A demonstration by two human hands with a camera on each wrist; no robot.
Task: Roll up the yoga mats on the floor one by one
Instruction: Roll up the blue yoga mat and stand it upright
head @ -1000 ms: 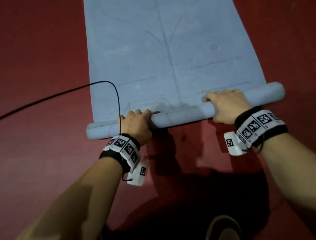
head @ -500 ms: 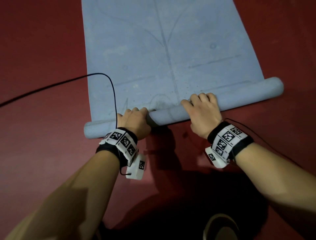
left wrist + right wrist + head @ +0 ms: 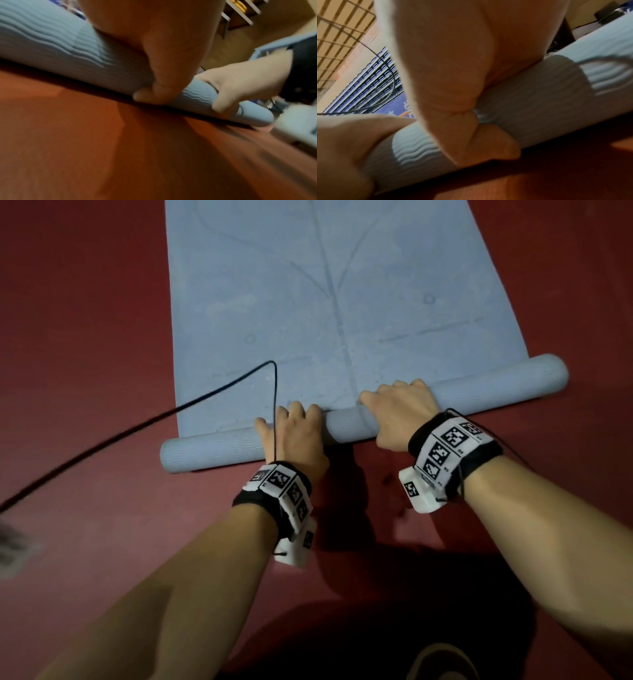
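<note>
A pale blue yoga mat (image 3: 329,302) lies flat on the red floor, running away from me. Its near end is wound into a thin roll (image 3: 479,385) that slants across the head view. My left hand (image 3: 294,433) grips the roll left of its middle, fingers curled over the top, and its thumb (image 3: 150,93) presses the roll's underside (image 3: 51,47). My right hand (image 3: 400,409) grips the roll just right of the left hand, thumb (image 3: 488,142) tucked under the ribbed roll (image 3: 547,94).
A black cable (image 3: 154,419) runs from my left wrist across the mat's left corner and off over the red floor (image 3: 85,337) to the left. The toe of a shoe (image 3: 442,662) shows at the bottom edge. A blurred grey object (image 3: 13,546) sits at the far left.
My right hand slid left along the roll from near its right end to close beside the left hand. The roll has turned slightly farther onto the flat mat.
</note>
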